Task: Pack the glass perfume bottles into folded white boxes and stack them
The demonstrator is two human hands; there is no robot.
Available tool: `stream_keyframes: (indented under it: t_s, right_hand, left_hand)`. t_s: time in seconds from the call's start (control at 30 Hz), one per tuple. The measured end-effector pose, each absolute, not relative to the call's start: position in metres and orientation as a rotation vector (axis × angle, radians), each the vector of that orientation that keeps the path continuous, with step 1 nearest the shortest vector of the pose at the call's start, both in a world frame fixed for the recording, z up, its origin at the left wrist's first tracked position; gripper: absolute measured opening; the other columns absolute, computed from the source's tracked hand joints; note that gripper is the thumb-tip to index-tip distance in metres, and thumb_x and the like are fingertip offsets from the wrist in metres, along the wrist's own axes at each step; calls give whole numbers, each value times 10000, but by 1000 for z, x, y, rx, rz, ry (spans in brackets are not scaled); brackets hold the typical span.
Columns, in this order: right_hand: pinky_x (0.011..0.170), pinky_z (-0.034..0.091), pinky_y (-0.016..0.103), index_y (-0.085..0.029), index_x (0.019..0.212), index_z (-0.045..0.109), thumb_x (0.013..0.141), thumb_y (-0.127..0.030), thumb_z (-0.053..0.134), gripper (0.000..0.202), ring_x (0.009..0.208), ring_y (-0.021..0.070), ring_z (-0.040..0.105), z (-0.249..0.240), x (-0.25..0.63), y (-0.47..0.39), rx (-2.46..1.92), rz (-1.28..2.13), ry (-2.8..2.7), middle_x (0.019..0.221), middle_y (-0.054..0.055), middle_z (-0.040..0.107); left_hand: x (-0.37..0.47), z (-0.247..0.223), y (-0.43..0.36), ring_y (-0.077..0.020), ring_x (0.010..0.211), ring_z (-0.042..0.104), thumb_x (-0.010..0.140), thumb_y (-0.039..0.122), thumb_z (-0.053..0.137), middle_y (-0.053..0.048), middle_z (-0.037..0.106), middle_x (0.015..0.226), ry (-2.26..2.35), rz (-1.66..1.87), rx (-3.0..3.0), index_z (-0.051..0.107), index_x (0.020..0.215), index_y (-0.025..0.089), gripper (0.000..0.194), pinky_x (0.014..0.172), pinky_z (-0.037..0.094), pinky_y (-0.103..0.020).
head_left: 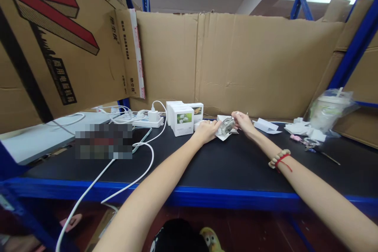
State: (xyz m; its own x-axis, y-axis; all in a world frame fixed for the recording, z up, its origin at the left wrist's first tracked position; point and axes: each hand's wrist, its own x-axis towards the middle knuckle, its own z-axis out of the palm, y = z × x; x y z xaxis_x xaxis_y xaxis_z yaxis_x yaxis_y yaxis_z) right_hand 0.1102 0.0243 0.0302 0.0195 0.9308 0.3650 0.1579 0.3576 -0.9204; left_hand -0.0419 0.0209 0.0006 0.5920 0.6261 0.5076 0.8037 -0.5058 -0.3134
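Above the black tabletop [212, 169], a small, shiny, see-through rounded item [227, 125], perhaps a clear bag, is between my two hands. The fingers of my left hand [206, 130] are closed at its left edge. On the other side my right hand [242, 121] pinches its upper right edge. What lies inside the item is too small to make out. White paper or an opened white carton [223, 137] lies just beneath it. Several small white boxes [183, 129] with flower pictures stand upright in a row left of my left hand.
A folded white paper piece [267, 126] lies right of my right hand. Farther right are crumpled tissues [305, 129], keys [311, 144] and a bagged drink cup [329, 110]. White cables [152, 161] and a power strip [141, 120] occupy the left. Cardboard [236, 63] walls the back.
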Motion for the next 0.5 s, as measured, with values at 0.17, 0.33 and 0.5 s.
stream_keyframes:
  t_s: [0.17, 0.33, 0.5]
  right_hand:
    - [317, 224, 185, -220, 509, 366, 623, -351, 541, 247, 324, 40, 176, 32, 113, 24, -1110, 856, -1404, 373, -117, 188]
    - [324, 246, 190, -209, 494, 415, 604, -306, 536, 190, 322, 38, 202, 33, 114, 22, -1133, 843, -1380, 356, -111, 225]
    - [337, 269, 186, -194, 520, 489, 570, -259, 486, 82, 329, 39, 251, 35, 110, 20, -1114, 821, -1391, 378, -93, 323]
  left_hand:
    - [-44, 3, 17, -207, 896, 591, 806, 347, 463, -91, 602, 978, -1143, -405, -2294, 464, 1104, 143, 361, 718, 433, -275]
    - [-44, 4, 15, -202, 888, 581, 803, 356, 458, -87, 588, 954, -1094, -386, -2294, 487, 1067, 151, 335, 722, 423, -279]
    - [-45, 3, 15, -185, 900, 564, 837, 290, 399, -75, 570, 982, -936, -302, -2287, 466, 1095, 198, 282, 709, 419, -272]
